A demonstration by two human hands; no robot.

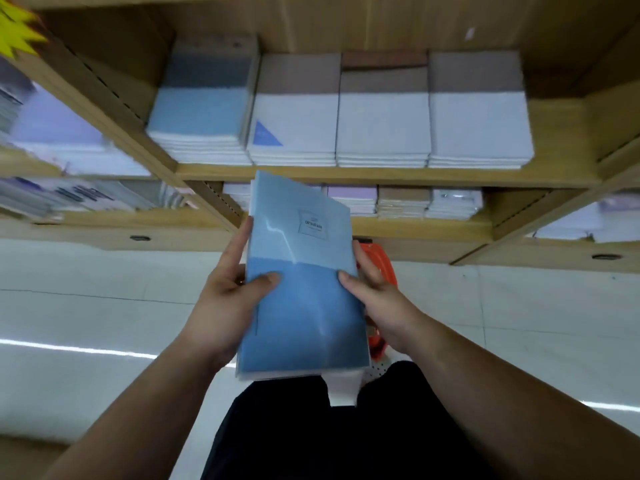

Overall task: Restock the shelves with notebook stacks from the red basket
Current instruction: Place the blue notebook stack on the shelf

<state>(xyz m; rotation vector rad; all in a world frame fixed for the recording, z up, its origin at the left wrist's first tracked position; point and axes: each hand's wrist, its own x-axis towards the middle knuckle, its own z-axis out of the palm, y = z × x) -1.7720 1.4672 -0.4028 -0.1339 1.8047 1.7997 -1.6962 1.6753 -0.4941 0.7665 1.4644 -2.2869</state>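
A stack of blue notebooks in clear wrap (303, 271) is held up in front of the shelves, between both hands. My left hand (225, 299) grips its left edge, thumb on the cover. My right hand (377, 299) grips the right edge, thumb on the cover too. The red basket (381, 261) stands on the floor behind the stack, mostly hidden by it and by my right hand. On the upper wooden shelf (346, 173) lie several stacks; the leftmost, a blue stack (201, 112), has the same cover as the one I hold.
White notebook stacks (384, 119) fill the middle and right of the upper shelf. The lower shelf (415, 225) holds smaller stacks. Side bays at the left (52, 133) hold more stationery. A yellow star tag (17, 29) hangs top left. Pale tiled floor (104, 306) lies below.
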